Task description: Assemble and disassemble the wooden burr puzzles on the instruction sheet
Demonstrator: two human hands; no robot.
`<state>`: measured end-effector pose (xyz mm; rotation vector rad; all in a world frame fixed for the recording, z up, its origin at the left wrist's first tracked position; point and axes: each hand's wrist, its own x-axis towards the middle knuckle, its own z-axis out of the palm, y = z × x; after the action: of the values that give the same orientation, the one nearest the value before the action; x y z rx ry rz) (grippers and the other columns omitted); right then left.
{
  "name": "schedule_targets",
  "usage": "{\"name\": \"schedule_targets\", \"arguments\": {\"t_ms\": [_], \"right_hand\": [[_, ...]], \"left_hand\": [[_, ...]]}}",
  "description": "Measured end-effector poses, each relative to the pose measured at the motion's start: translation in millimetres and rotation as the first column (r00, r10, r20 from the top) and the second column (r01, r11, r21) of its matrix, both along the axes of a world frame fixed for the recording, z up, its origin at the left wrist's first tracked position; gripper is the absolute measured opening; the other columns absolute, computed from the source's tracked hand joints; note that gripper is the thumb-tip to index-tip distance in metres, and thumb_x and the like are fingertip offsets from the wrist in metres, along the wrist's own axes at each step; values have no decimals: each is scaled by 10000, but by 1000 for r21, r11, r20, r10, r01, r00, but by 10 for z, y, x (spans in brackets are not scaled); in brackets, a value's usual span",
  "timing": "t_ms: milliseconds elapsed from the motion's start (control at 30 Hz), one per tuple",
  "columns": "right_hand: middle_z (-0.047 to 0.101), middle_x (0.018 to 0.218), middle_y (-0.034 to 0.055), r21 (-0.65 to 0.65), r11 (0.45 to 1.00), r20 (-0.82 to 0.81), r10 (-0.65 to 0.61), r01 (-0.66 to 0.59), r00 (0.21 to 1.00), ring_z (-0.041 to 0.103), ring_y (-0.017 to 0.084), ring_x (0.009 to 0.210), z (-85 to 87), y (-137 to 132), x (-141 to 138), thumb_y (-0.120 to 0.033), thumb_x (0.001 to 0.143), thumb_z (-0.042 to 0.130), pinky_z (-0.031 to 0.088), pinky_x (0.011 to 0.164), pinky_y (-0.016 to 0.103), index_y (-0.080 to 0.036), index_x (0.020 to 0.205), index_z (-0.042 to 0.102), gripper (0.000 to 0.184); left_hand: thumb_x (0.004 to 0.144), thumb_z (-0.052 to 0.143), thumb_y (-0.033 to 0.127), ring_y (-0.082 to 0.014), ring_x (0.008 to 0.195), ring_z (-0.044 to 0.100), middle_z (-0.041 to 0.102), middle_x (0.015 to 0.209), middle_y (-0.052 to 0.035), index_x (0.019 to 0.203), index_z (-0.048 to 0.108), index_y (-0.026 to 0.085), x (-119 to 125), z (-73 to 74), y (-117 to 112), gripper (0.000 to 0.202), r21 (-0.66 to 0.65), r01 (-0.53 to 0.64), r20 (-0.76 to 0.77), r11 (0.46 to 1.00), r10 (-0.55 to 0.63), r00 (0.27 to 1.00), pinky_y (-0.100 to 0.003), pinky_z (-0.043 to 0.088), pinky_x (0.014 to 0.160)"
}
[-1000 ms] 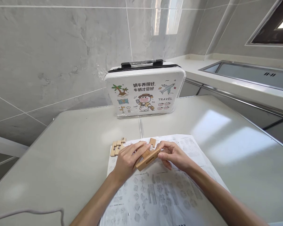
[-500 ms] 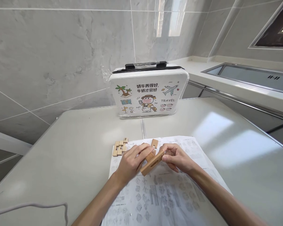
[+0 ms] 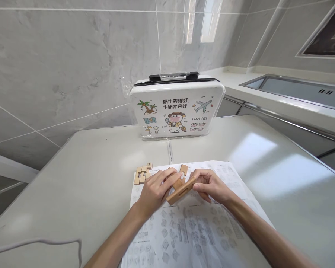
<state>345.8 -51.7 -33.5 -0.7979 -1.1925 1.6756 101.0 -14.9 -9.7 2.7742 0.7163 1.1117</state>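
My left hand (image 3: 156,188) is closed around some wooden puzzle pieces above the printed sheet. A long wooden puzzle piece (image 3: 181,191) with a slot in its face slants up to the right across the front of them. Pinching that piece's upper right end are the fingers of my right hand (image 3: 208,185). Behind it a shorter wooden block (image 3: 178,184) shows partly under my left fingers. Another notched wooden piece (image 3: 184,169) is just beyond my fingertips; whether it is held or lying on the paper I cannot tell.
Several pale wooden pieces (image 3: 138,176), one marked 3, lie at the left corner of the printed instruction sheet (image 3: 173,230). A white cartoon suitcase (image 3: 159,126) in clear plastic stands against the tiled wall. A pale cord (image 3: 44,241) lies at the table's front left.
The long slotted piece has tilted slightly, its lower left end a little higher. Both hands keep nearly the same place and hold.
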Motion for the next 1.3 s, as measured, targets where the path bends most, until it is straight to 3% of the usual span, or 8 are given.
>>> {"name": "schedule_targets", "arguments": {"t_ms": [200,433,800,1300], "right_hand": [[517,446,-105,-12,1000,-22,16,-16,1000,413,69,268,4,-3,-10,-444,845,858,296,286,164,-197,877,669,312],[602,567,-59,-5,1000,-10,-1,1,1000,459,70,310,4,0,15,-440,808,891,337,301,183,-195,848,681,326],[639,584,-41,0,999,-25,-44,44,999,469,73,319,44,-11,-12,-397,764,926,373,307,201,-194,773,682,318],[606,554,-64,-3,998,-57,68,-69,996,446,61,300,-36,-21,17,-430,818,882,333,311,180,-194,848,705,297]], "left_hand": [[1031,589,160,-211,1031,741,734,1255,-102,1365,602,241,2,13,-1,344,-17,12,-3,1000,-12,1000,-329,600,850],[1029,586,151,-214,1066,736,725,1277,-107,1394,589,244,-15,-17,16,377,-6,2,-9,1000,-2,1000,-333,597,883],[1039,565,178,-217,1040,756,760,1222,-99,1372,608,247,14,7,7,344,42,-38,11,998,37,999,-331,589,841],[1031,556,117,-209,1063,740,740,1259,-94,1358,613,251,28,18,-6,358,-41,69,61,997,-66,996,-355,603,889]]}}
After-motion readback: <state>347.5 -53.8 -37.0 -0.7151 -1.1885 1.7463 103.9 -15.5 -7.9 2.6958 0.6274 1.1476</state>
